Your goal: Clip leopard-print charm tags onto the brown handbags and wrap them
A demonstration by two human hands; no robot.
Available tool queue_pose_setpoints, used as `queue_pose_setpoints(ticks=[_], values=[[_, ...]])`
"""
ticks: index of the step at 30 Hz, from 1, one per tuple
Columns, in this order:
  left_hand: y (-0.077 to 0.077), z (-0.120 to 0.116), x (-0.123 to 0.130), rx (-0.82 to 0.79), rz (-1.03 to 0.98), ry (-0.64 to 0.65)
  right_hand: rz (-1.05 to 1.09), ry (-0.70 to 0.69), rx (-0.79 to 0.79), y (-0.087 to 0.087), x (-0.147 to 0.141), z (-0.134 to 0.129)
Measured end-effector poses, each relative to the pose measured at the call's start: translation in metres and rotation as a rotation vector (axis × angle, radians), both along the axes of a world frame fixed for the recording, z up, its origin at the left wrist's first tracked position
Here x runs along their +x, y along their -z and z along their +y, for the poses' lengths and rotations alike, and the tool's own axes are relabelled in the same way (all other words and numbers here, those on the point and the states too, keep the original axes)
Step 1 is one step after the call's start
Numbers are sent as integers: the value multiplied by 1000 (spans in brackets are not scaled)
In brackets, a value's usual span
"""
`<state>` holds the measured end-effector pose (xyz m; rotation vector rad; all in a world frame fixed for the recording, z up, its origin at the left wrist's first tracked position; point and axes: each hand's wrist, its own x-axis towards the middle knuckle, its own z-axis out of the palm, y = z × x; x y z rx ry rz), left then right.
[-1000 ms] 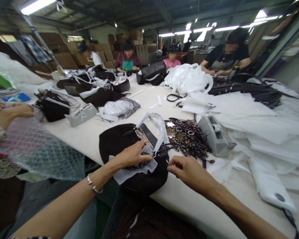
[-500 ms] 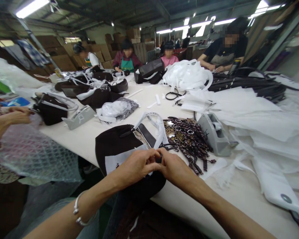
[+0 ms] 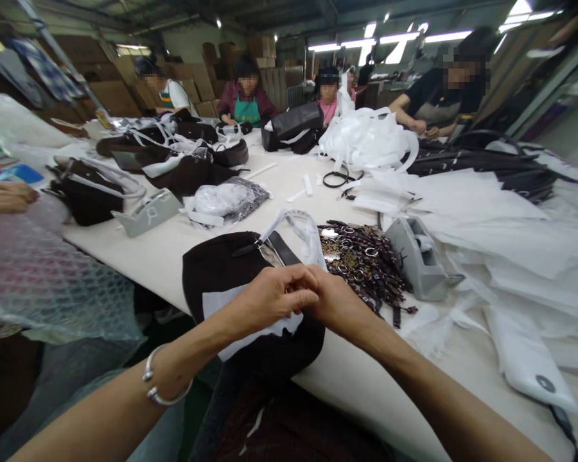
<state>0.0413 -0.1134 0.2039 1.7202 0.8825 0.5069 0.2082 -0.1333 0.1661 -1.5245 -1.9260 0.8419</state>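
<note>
A dark brown handbag point(image 3: 224, 266) leans at the table's front edge, its handle point(image 3: 301, 224) wrapped in white material. A white sheet point(image 3: 224, 307) lies over the bag's near side. Above it my left hand point(image 3: 282, 292) and my right hand point(image 3: 330, 295) meet, fingers curled together in a pinch. Whatever they hold is hidden behind the fingers. Just right of the bag is a pile of patterned straps with metal rings point(image 3: 361, 263), close beyond my right hand.
A grey tape dispenser point(image 3: 417, 263) stands right of the straps, another dispenser point(image 3: 149, 212) at left. White sheets point(image 3: 510, 237) cover the table's right side. More dark bags point(image 3: 183, 170) and a heap of white strips point(image 3: 366, 141) lie farther back. Co-workers sit around; one hand point(image 3: 7, 196) is at far left.
My joined hands have risen slightly away from the bag, and more of the white sheet shows beneath them. The co-worker's hand at far left has moved left.
</note>
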Motion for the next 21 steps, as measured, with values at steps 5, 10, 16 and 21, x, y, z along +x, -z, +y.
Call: queue_pose_setpoints(ticks=[5, 10, 16, 21], values=[[2, 12, 1, 14, -23, -123, 123, -10, -28, -13, -1, 2], [12, 29, -9, -86, -59, -162, 248, 10, -48, -15, 6, -3], [44, 34, -15, 130, 188, -107, 206, 128, -17, 10, 17, -6], [70, 27, -16, 452, 570, -9, 27, 121, 125, 33, 23, -10]])
